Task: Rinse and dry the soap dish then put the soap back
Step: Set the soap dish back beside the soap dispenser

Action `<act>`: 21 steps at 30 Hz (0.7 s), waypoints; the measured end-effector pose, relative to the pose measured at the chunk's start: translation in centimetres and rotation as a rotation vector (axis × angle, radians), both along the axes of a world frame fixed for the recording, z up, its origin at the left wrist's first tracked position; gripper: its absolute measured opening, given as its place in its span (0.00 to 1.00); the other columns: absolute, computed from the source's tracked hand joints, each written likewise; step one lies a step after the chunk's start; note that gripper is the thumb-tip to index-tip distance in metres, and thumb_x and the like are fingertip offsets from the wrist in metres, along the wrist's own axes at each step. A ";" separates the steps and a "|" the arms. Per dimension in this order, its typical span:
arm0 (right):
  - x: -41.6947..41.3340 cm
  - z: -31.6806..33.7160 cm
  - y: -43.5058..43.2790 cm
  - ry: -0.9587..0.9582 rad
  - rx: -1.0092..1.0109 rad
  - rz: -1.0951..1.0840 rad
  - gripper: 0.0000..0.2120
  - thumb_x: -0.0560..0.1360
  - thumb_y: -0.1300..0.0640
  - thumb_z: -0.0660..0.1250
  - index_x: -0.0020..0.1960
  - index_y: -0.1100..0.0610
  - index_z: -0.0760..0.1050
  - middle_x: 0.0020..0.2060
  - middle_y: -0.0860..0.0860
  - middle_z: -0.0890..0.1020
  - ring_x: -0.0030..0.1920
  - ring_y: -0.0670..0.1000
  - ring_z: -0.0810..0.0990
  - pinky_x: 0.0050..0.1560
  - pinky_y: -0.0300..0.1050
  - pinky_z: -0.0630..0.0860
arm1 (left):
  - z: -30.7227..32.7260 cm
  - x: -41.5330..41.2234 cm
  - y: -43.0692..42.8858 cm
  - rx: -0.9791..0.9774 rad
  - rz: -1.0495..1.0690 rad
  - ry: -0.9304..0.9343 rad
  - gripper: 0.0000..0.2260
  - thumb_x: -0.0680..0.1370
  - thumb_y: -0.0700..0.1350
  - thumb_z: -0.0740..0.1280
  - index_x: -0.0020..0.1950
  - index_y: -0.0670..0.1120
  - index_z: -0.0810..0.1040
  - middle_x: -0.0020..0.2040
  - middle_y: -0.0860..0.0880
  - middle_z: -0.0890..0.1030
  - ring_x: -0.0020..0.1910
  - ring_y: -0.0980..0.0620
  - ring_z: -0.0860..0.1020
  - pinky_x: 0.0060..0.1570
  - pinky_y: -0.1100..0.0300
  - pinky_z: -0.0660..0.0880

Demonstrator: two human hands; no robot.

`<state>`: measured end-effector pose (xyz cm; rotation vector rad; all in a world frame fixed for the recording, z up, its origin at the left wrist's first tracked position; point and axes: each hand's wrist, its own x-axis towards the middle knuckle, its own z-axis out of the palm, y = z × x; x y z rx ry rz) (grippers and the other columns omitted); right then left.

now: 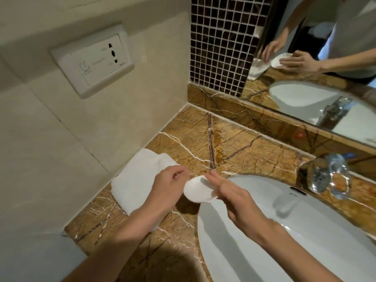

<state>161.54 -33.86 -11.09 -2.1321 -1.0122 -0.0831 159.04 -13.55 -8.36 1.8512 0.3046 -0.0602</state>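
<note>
Two bare hands meet over the near-left rim of the white oval ceramic basin (254, 237), both on the small white round soap dish (198, 190). That left hand (168, 187) curls its fingers around the dish's left edge, gripping it from the side away from the basin. Its partner, the right hand (234, 197), lies with fingers stretched flat across the dish's right part, fingertips pressed into the hollow and the thumb hidden beneath, so whether it pinches the rim I cannot tell. So held, the dish hangs tilted just above the spot where the basin's rim meets the brown veined marble counter (234, 143), casting a dark shadow on the stone below it. Left of the basin, partly under the left wrist, a folded white terry towel (138, 180) rests on the counter against the beige tiled wall (71, 139). Behind the basin stands a chrome tap (323, 174), blurred, with the dark slot of the overflow below it. Further back from the basin, a wall mirror (315, 78) repeats the hands and dish, beside a panel of dark mosaic tiles (221, 43). High on the wall left of the basin sits a white socket plate (91, 60).
</note>
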 end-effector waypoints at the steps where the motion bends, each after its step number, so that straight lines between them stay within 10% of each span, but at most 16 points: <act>1: -0.1 0.0 -0.6 -0.022 0.006 0.002 0.21 0.74 0.75 0.63 0.57 0.53 0.70 0.69 0.52 0.73 0.73 0.48 0.65 0.70 0.43 0.67 | 0.3 0.5 -0.6 -0.100 -0.034 0.069 0.14 0.78 0.48 0.61 0.34 0.51 0.78 0.36 0.52 0.75 0.34 0.58 0.73 0.35 0.65 0.69; 8: -0.7 -0.2 -4.0 0.023 -0.025 -0.070 0.20 0.70 0.76 0.59 0.49 0.52 0.68 0.73 0.49 0.64 0.67 0.50 0.68 0.55 0.47 0.74 | 0.0 2.9 -3.3 -0.245 -0.247 0.425 0.12 0.78 0.48 0.63 0.43 0.41 0.78 0.35 0.44 0.77 0.31 0.49 0.77 0.26 0.61 0.73; 13: -2.1 -0.4 -5.5 0.190 0.146 -0.342 0.14 0.78 0.67 0.62 0.53 0.49 0.77 0.70 0.49 0.70 0.69 0.44 0.69 0.64 0.39 0.70 | -0.8 2.3 -4.9 -0.333 -0.132 0.385 0.07 0.77 0.36 0.64 0.51 0.35 0.80 0.43 0.41 0.83 0.37 0.50 0.83 0.32 0.58 0.79; 21: -6.0 0.3 -7.6 0.896 0.730 -0.799 0.10 0.81 0.54 0.60 0.58 0.57 0.75 0.44 0.59 0.80 0.33 0.54 0.81 0.29 0.48 0.79 | -0.7 0.9 -12.8 -0.448 -0.034 0.305 0.06 0.75 0.30 0.64 0.48 0.38 0.76 0.41 0.42 0.83 0.37 0.47 0.84 0.33 0.54 0.81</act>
